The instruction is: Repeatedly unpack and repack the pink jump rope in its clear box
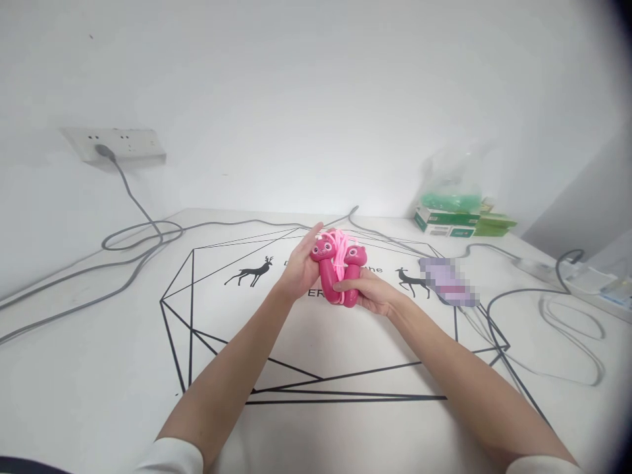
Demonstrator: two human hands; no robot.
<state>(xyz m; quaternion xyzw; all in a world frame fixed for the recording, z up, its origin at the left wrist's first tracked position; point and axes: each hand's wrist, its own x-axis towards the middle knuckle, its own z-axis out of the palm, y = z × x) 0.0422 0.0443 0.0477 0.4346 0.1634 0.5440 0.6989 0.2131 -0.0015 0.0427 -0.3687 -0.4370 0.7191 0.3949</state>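
A bundled skipping rope point(326, 280) is held up over the middle of the table. It has two dark pink handles with animal-face tops, and its light pink cord is gathered between them. My right hand point(376, 291) grips the handles from the right, its thumb across their lower part and its other fingers mostly hidden behind. Against the left handle rests my left hand point(300, 264), fingers stretched upward and flat beside the animal head rather than wrapped around it.
A white table mat point(296, 342) with black lines and deer prints lies below. A blurred purple item point(447, 280) is at right. Green-and-white boxes point(447, 220) carry a plastic bag point(451, 181) by the wall. Grey cables point(143, 253) run from a wall socket point(118, 145).
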